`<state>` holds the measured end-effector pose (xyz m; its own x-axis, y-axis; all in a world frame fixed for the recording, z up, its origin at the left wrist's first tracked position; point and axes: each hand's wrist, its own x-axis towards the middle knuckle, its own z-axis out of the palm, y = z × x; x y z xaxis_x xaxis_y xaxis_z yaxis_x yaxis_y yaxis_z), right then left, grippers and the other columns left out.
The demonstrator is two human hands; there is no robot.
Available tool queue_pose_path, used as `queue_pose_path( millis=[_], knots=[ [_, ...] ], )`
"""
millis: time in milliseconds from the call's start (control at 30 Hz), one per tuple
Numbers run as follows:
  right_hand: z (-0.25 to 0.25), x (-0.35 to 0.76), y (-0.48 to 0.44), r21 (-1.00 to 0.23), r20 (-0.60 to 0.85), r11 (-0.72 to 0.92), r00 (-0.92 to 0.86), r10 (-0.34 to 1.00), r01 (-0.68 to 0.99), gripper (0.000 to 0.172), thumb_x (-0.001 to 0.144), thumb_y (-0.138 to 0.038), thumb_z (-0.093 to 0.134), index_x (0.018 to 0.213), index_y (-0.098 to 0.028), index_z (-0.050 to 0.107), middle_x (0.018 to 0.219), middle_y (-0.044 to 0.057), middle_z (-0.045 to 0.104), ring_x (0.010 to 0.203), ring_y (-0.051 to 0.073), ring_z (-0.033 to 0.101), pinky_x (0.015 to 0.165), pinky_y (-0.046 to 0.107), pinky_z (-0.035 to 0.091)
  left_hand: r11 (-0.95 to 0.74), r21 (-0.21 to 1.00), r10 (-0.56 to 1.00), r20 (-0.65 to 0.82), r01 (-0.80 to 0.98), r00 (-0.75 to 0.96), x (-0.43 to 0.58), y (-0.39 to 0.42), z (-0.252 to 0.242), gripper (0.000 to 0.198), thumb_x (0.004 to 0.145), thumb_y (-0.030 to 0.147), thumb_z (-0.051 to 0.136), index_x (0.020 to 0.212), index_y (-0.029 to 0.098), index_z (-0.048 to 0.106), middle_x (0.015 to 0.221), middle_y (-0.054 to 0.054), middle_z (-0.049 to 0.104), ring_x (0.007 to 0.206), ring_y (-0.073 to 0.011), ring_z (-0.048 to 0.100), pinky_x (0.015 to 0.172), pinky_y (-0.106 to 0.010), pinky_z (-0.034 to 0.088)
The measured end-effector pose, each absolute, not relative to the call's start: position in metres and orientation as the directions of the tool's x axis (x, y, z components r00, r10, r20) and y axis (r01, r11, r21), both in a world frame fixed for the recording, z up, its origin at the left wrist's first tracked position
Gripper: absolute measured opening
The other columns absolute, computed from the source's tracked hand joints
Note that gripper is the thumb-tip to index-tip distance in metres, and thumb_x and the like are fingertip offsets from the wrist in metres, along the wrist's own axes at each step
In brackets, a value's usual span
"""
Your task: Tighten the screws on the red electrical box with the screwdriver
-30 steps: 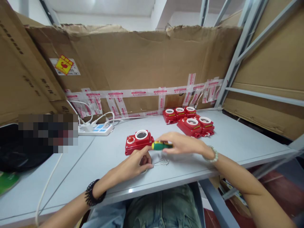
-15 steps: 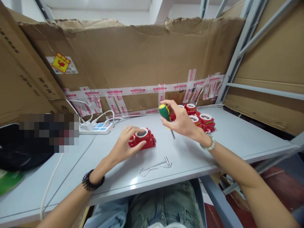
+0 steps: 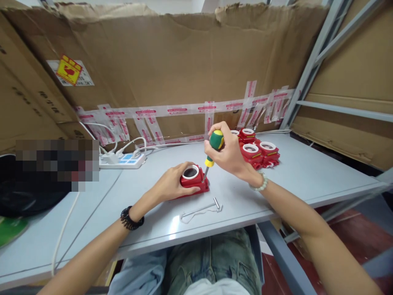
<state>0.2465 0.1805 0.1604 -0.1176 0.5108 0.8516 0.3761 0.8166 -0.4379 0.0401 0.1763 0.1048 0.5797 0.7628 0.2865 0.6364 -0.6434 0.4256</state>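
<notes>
On the table my left hand grips a red housing with a white ring around a dark round opening, its thumb along the near side and fingers behind. My right hand is closed around the green and yellow handle of a screwdriver. The screwdriver tilts down to the left, and its tip meets the housing's right top corner, where a small screw seems to sit. Just in front of the housing lies a thin metal rod with a short crossbar and a white string.
Several similar red housings stand grouped at the back right. A white power strip with plugged-in cables lies at the back left, beside a black item, partly blurred out. Cardboard walls the table's rear; a grey metal frame rises at right.
The screwdriver has come down and left from above the table onto the housing's corner. My left hand has closed on the housing, which sits slightly farther right in view.
</notes>
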Motion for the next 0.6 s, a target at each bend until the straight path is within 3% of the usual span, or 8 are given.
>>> queue_pose_path(
  millis=[400,500,600],
  knots=[
    [0.161,0.242,0.173,-0.418,0.829,0.808,-0.190,0.526,0.414,0.015,0.081,-0.019,0.056,0.087,-0.022,0.042,0.063,-0.009,0.039,0.052,0.007,0.037,0.053,0.022,0.034,-0.666,0.418,0.743,0.302,0.618,0.597,0.039,0.179,0.103,0.064,0.075,0.056,0.070,0.125,0.022,0.049,0.120,-0.009,0.066,0.102,-0.0282,0.066,0.087,-0.040,0.052],
    [0.167,0.239,0.168,-0.363,0.805,0.749,-0.218,0.552,0.555,0.012,0.082,-0.021,0.055,0.089,-0.021,0.045,0.063,-0.007,0.041,0.053,0.008,0.038,0.054,0.023,0.033,-0.671,0.408,0.739,0.304,0.619,0.601,0.039,0.180,0.102,0.064,0.075,0.057,0.070,0.125,0.021,0.050,0.118,-0.010,0.066,0.101,-0.0290,0.066,0.086,-0.041,0.052],
    [0.178,0.234,0.167,-0.237,0.758,0.592,-0.234,0.608,0.771,0.020,0.084,-0.037,0.059,0.085,-0.019,0.050,0.058,-0.004,0.041,0.052,0.012,0.040,0.055,0.026,0.029,-0.667,0.401,0.744,0.312,0.628,0.591,0.039,0.180,0.101,0.063,0.075,0.056,0.070,0.125,0.022,0.051,0.117,-0.010,0.067,0.100,-0.0296,0.067,0.084,-0.040,0.053]
  ],
)
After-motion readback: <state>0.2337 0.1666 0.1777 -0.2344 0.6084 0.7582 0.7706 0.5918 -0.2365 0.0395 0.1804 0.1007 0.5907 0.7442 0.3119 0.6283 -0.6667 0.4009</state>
